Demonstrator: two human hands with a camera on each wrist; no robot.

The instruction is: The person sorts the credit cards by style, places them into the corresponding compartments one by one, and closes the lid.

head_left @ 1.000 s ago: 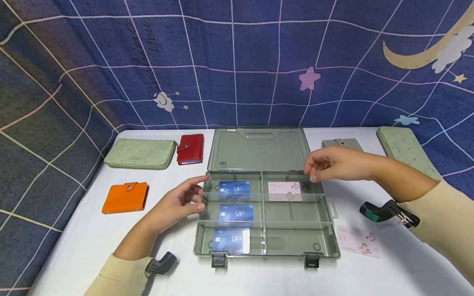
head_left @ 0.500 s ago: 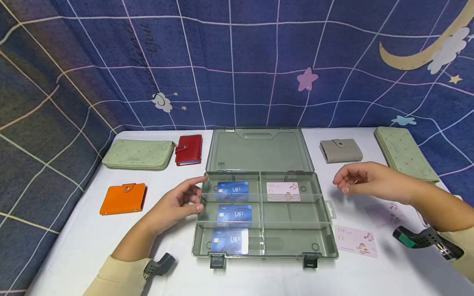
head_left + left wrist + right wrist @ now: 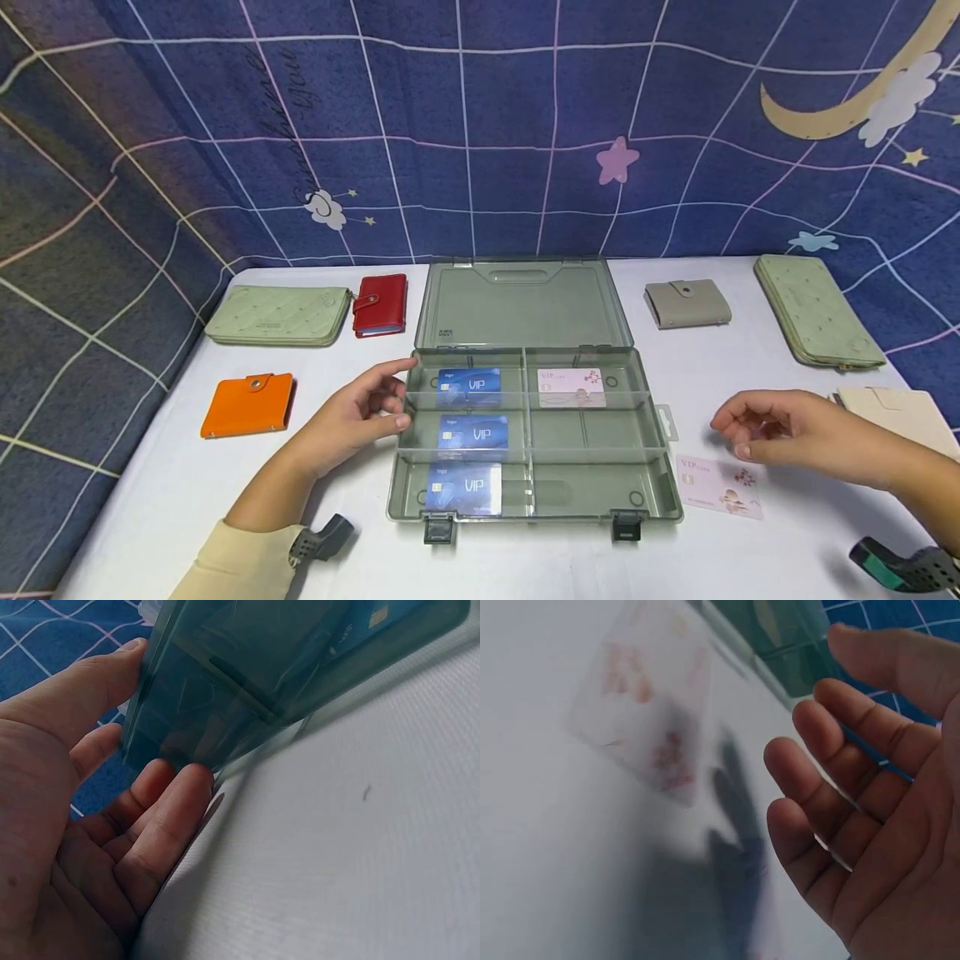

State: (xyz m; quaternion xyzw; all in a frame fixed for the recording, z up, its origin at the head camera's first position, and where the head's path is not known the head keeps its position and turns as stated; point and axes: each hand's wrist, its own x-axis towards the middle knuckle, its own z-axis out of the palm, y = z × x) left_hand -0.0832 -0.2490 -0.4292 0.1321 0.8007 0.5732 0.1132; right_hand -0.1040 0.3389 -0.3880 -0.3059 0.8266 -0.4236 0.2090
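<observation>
A grey-green translucent divided box (image 3: 592, 490) lies open on the white table in the head view. Its left column holds three blue VIP cards, including the middle card (image 3: 465, 433); a pink VIP card (image 3: 568, 388) lies in the top right compartment. My left hand (image 3: 352, 425) rests against the box's left wall, fingers relaxed, thumb touching the rim. To the box's right, my right hand (image 3: 806, 437) hovers above the table with loosely bent fingers and nothing in them. Just left of it lies a loose pink card (image 3: 712, 486). Another card (image 3: 757, 907) shows partly in the right wrist view.
Behind the box lies its folded-back lid (image 3: 517, 308). Left stand a green wallet (image 3: 277, 315), a red card holder (image 3: 382, 304) and an orange card holder (image 3: 247, 406). Right are a taupe card holder (image 3: 690, 304), a green wallet (image 3: 817, 308) and a cream wallet (image 3: 900, 414).
My right hand has moved from the box's top right compartment rightward and toward the front, coming over the loose pink cards. My left hand stays at the box's left side.
</observation>
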